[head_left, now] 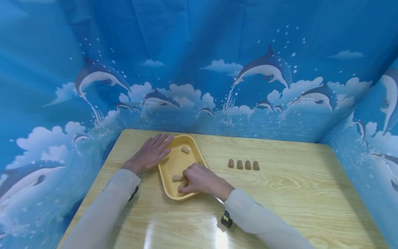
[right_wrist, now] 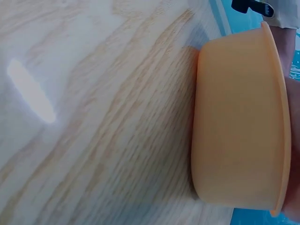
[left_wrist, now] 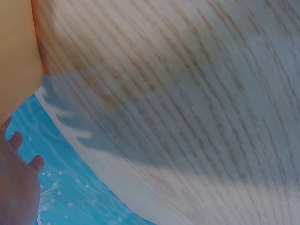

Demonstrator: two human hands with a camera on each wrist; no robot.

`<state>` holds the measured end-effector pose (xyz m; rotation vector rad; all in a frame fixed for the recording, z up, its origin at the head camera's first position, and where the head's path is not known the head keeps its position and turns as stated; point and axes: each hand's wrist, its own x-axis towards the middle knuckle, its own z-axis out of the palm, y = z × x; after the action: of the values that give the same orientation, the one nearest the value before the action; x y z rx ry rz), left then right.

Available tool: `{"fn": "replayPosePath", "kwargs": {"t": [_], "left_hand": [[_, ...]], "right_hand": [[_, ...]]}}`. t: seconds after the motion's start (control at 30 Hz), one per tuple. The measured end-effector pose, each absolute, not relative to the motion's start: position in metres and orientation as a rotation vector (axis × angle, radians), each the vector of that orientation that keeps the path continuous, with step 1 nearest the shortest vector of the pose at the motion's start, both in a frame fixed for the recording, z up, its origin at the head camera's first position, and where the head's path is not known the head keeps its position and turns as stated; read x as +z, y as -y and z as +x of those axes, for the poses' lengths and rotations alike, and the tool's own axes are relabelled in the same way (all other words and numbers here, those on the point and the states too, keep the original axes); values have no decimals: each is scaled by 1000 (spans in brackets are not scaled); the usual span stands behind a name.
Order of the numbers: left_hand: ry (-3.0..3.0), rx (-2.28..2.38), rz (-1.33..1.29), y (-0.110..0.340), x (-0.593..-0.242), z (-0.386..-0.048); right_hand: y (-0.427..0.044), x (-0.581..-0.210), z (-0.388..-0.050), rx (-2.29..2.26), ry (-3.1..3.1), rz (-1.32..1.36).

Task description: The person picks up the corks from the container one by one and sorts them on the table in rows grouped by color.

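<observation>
A yellow plastic tray (head_left: 170, 193) lies on the wooden table, with small cork stoppers inside. One cork stopper (head_left: 185, 149) sits near its far end; another stopper (head_left: 177, 178) lies beside the fingers of my right hand (head_left: 200, 178). That hand reaches into the near part of the tray, thumb and fingers curled on a stopper (head_left: 181, 187) that they partly cover. My left hand (head_left: 150, 154) rests on the tray's left rim, fingers extended. The left wrist view catches the tray's wall (left_wrist: 18, 56) and part of the left hand (left_wrist: 18, 183). Little of the right hand (right_wrist: 293, 140) shows in its wrist view.
Several brown cork stoppers (head_left: 239, 164) stand in a row to the right of the tray on the table (head_left: 286, 186). A blue dolphin-print curtain (head_left: 199, 69) hangs behind the table and along its sides.
</observation>
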<state>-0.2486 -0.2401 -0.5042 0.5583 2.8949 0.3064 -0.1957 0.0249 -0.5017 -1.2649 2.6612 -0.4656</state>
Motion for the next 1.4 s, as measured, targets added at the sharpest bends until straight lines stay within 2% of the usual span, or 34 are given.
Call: {"fn": "replayPosePath", "kwargs": {"t": [0.77,1.4], "left_hand": [[-2891,313,572,241,-505,-250],[-2903,311,593,242,-508,-251]], "right_hand": [[-26,-499,-198,-451,-2631,-1239],[-75,-477,-199,-769,-2653,-1067]]}}
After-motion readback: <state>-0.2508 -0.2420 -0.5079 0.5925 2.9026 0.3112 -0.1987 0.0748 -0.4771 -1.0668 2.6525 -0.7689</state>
